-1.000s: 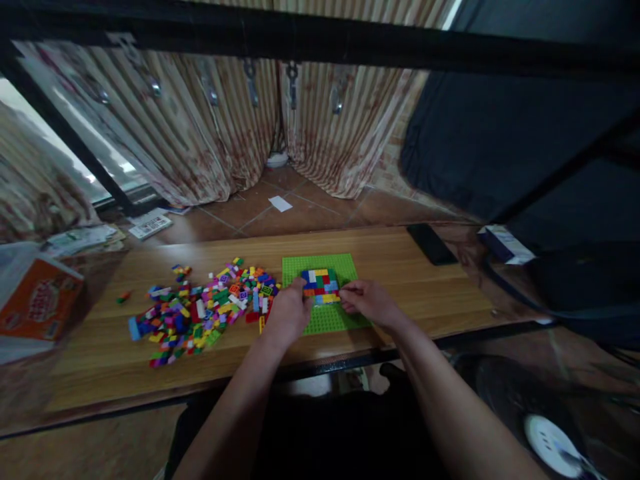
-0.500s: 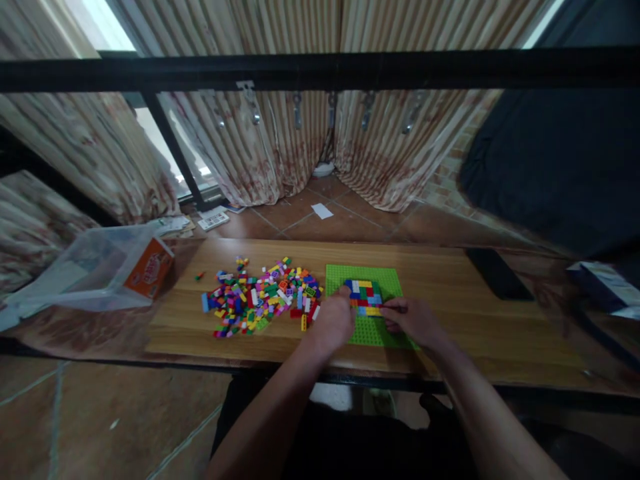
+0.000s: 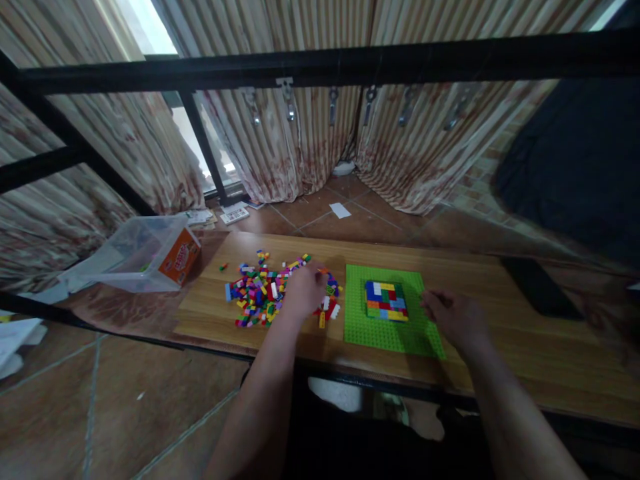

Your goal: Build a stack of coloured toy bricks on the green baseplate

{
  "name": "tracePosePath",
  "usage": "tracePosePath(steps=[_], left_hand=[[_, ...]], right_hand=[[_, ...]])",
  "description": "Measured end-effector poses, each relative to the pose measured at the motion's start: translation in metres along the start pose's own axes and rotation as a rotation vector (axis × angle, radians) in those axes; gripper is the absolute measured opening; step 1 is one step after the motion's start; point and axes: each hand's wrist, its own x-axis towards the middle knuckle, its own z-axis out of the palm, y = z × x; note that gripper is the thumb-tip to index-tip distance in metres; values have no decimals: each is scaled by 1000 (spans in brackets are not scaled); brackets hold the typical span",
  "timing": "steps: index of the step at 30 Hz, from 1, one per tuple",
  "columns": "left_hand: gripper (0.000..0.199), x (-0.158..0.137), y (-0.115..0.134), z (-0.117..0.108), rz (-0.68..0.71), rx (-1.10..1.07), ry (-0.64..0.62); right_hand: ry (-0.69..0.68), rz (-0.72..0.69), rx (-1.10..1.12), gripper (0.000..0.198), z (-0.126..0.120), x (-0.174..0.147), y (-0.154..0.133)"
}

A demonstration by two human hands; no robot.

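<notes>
Over the right part of a pile of loose toy bricks [image 3: 257, 293] hovers my left hand [image 3: 304, 292]; its fingers are mostly hidden behind the back of the hand. A block of joined multicoloured bricks [image 3: 387, 301] sits on the green baseplate [image 3: 360, 333], white, blue, red, green and yellow pieces showing on top. My right hand [image 3: 457, 321] is above the baseplate's right edge, apart from the joined bricks. Its thumb and fingertips are pressed together, and whatever may be between them is too small to make out.
The wooden table [image 3: 480, 347] carries a dark flat slab [image 3: 540, 288] at its right end. To the left stands a clear plastic bin [image 3: 135, 260] with an orange label. A black metal bar [image 3: 320, 63] with hooks runs across, before striped curtains [image 3: 320, 153].
My left hand has left the joined bricks and moved left over the loose pile. My right hand has drawn away to the right of them. The camera view has shifted left.
</notes>
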Motion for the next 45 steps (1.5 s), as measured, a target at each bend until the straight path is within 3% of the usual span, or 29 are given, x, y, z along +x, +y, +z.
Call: tracePosePath(steps=[3, 7, 11, 17, 23, 28, 31, 35, 39, 45], left_hand=[[25, 5, -27, -23, -99, 95, 36], [34, 2, -49, -33, -259, 271, -28], [36, -2, -52, -30, -258, 358, -111], [27, 3, -48, -23, -204, 414, -56], [21, 0, -57, -39, -187, 308, 2], [22, 1, -71, -46, -210, -44, 68], [25, 4, -51, -32, -100, -371, 70], [26, 0, 0, -2, 40, -670, -118], [27, -9, 36, 21, 70, -783, -281], [22, -9, 44, 38, 84, -826, -289]], right_hand=[[32, -90, -25, 29, 4, -1, -6], [34, -200, -13, 29, 11, -4, -14], [20, -288, -35, 27, 15, -9, -26], [11, -335, -46, 27, 18, -15, -37], [54, -307, 43, 26, 10, -7, -29], [117, -212, 211, 34, 6, 1, -21], [122, -171, 339, 36, 9, 1, -22], [48, -161, 469, 31, 13, -1, -29], [-62, -145, 544, 27, 14, -4, -33], [-281, -167, 478, 36, 10, -8, -32]])
